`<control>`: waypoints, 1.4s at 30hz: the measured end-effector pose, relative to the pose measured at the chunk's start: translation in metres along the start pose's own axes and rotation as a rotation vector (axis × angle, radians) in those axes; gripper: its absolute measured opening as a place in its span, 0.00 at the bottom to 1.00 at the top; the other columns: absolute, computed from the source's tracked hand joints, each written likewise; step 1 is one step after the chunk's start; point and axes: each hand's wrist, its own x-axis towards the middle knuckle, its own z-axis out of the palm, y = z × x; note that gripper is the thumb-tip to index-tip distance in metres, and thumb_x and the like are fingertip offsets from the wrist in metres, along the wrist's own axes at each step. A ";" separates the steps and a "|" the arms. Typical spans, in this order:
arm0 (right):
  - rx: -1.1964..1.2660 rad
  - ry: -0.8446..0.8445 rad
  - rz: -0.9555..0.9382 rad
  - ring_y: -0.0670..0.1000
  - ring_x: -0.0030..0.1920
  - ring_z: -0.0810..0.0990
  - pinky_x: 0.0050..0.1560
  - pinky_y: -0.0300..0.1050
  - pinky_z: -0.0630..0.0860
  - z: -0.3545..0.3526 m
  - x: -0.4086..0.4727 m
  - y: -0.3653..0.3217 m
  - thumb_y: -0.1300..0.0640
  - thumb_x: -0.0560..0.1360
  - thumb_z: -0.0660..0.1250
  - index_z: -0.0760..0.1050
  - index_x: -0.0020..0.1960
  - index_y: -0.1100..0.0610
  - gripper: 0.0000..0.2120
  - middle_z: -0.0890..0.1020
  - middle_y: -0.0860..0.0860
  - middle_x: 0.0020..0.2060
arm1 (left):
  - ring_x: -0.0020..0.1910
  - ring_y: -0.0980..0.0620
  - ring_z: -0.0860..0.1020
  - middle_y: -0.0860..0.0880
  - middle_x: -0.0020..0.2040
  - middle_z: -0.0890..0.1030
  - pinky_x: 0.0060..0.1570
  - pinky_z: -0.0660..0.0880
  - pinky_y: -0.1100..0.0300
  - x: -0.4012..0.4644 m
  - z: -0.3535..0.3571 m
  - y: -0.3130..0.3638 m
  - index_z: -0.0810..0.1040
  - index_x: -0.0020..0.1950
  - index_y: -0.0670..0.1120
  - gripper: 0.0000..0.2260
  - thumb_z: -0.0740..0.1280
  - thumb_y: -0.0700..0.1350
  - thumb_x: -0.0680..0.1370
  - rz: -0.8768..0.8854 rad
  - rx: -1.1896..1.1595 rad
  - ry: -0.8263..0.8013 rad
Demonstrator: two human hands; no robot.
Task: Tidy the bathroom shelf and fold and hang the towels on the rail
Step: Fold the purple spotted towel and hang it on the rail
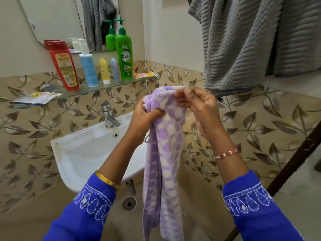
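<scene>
A lilac and white spotted towel (166, 150) hangs bunched in front of me, its length dropping toward the floor. My left hand (144, 115) grips its upper left part. My right hand (196, 103) pinches the top edge at the right. A grey ribbed towel (243, 42) hangs at the upper right; the rail is out of sight. The glass shelf (111, 85) on the left wall holds a red bottle (64, 66), a blue pump bottle (88, 66), a yellow tube (104, 71), a grey-blue tube (115, 69) and a green pump bottle (124, 56).
Sachets lie at both shelf ends: an orange one (144, 75) and pale ones (36, 98). A mirror (69, 20) is above the shelf. A white basin (90, 150) with a chrome tap (109, 115) sits below. A dark wooden bar (295, 160) slants at the right.
</scene>
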 end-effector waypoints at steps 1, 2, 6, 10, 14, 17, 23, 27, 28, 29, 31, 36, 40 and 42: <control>-0.105 0.079 -0.027 0.48 0.47 0.77 0.50 0.42 0.76 -0.004 -0.001 0.004 0.54 0.72 0.68 0.77 0.53 0.57 0.12 0.80 0.53 0.48 | 0.48 0.46 0.76 0.43 0.47 0.78 0.50 0.75 0.50 0.001 -0.003 0.002 0.72 0.56 0.41 0.21 0.65 0.37 0.64 -0.015 -0.044 -0.026; -0.218 0.128 -0.030 0.46 0.52 0.76 0.52 0.39 0.75 -0.008 -0.002 0.009 0.53 0.69 0.72 0.73 0.59 0.53 0.20 0.77 0.52 0.54 | 0.48 0.45 0.77 0.43 0.47 0.78 0.50 0.75 0.50 0.003 -0.005 0.003 0.73 0.56 0.41 0.20 0.64 0.36 0.64 -0.027 -0.093 -0.061; -0.062 -0.037 0.122 0.45 0.57 0.77 0.54 0.41 0.76 -0.014 -0.009 0.029 0.57 0.63 0.75 0.69 0.65 0.53 0.31 0.77 0.50 0.58 | 0.45 0.48 0.79 0.46 0.44 0.80 0.45 0.78 0.56 0.004 -0.010 0.009 0.75 0.52 0.44 0.18 0.61 0.34 0.64 -0.030 -0.214 -0.242; 0.015 0.040 0.110 0.47 0.47 0.83 0.44 0.42 0.79 -0.010 -0.007 0.030 0.57 0.62 0.77 0.82 0.45 0.48 0.13 0.85 0.46 0.44 | 0.48 0.47 0.79 0.44 0.50 0.78 0.48 0.77 0.54 0.006 -0.020 0.009 0.70 0.61 0.42 0.22 0.64 0.41 0.67 -0.031 -0.099 -0.225; -0.016 0.218 -0.018 0.41 0.39 0.83 0.36 0.34 0.77 0.001 0.000 0.022 0.57 0.62 0.79 0.81 0.38 0.47 0.09 0.85 0.39 0.36 | 0.54 0.54 0.80 0.57 0.51 0.82 0.45 0.78 0.63 0.000 -0.038 -0.006 0.73 0.57 0.54 0.31 0.73 0.63 0.58 -0.038 0.173 -0.235; -0.043 0.286 -0.076 0.38 0.36 0.82 0.34 0.33 0.76 0.009 0.004 0.015 0.57 0.61 0.79 0.80 0.38 0.49 0.10 0.84 0.39 0.33 | 0.49 0.64 0.80 0.67 0.46 0.81 0.39 0.75 0.72 -0.010 -0.039 -0.029 0.74 0.51 0.61 0.25 0.75 0.59 0.56 -0.142 0.345 -0.322; -0.084 0.376 -0.113 0.43 0.37 0.80 0.39 0.39 0.78 0.015 0.014 0.004 0.55 0.60 0.79 0.80 0.45 0.60 0.17 0.82 0.48 0.38 | 0.54 0.54 0.80 0.55 0.55 0.81 0.53 0.79 0.55 -0.017 -0.045 -0.073 0.75 0.55 0.56 0.27 0.77 0.53 0.58 -0.195 0.340 -0.233; -0.105 0.373 -0.136 0.41 0.36 0.80 0.38 0.36 0.77 0.016 0.019 -0.006 0.56 0.61 0.79 0.79 0.46 0.61 0.18 0.82 0.48 0.39 | 0.55 0.57 0.78 0.57 0.57 0.78 0.53 0.78 0.57 -0.021 -0.036 -0.088 0.71 0.60 0.56 0.33 0.76 0.55 0.57 -0.183 0.294 -0.193; -0.096 0.374 -0.143 0.40 0.37 0.80 0.38 0.35 0.77 0.016 0.020 -0.008 0.56 0.61 0.79 0.79 0.46 0.59 0.17 0.82 0.47 0.39 | 0.54 0.60 0.77 0.58 0.58 0.77 0.51 0.78 0.62 -0.021 -0.033 -0.090 0.69 0.62 0.56 0.35 0.76 0.55 0.57 -0.168 0.281 -0.199; -0.082 0.376 -0.150 0.40 0.37 0.80 0.38 0.35 0.77 0.016 0.021 -0.011 0.57 0.61 0.79 0.79 0.46 0.58 0.16 0.82 0.47 0.39 | 0.54 0.62 0.77 0.60 0.57 0.76 0.48 0.78 0.66 -0.021 -0.030 -0.091 0.68 0.62 0.58 0.36 0.76 0.56 0.57 -0.160 0.276 -0.207; -0.045 0.380 -0.158 0.42 0.38 0.81 0.38 0.36 0.78 0.014 0.022 -0.016 0.57 0.61 0.79 0.79 0.45 0.58 0.15 0.83 0.47 0.39 | 0.52 0.63 0.76 0.62 0.55 0.76 0.44 0.77 0.69 -0.020 -0.025 -0.092 0.69 0.57 0.62 0.32 0.78 0.54 0.57 -0.160 0.287 -0.202; -0.011 0.382 -0.185 0.45 0.40 0.83 0.40 0.41 0.80 0.011 0.027 -0.030 0.56 0.61 0.79 0.79 0.41 0.51 0.12 0.84 0.45 0.37 | 0.50 0.60 0.76 0.63 0.51 0.76 0.41 0.75 0.69 -0.012 -0.025 -0.081 0.69 0.51 0.64 0.28 0.78 0.51 0.57 -0.177 0.236 -0.152; -0.024 0.394 -0.199 0.45 0.39 0.83 0.40 0.43 0.81 0.009 0.033 -0.034 0.56 0.62 0.79 0.79 0.41 0.52 0.11 0.84 0.45 0.37 | 0.50 0.51 0.81 0.52 0.51 0.82 0.43 0.78 0.60 -0.003 -0.016 -0.060 0.73 0.55 0.55 0.30 0.77 0.52 0.54 -0.236 -0.030 -0.214; -0.029 0.401 -0.220 0.43 0.38 0.82 0.39 0.40 0.80 0.008 0.036 -0.035 0.56 0.62 0.78 0.79 0.41 0.51 0.11 0.84 0.43 0.36 | 0.48 0.50 0.82 0.52 0.47 0.84 0.42 0.79 0.59 0.002 -0.011 -0.049 0.76 0.52 0.53 0.27 0.76 0.51 0.55 -0.234 -0.068 -0.242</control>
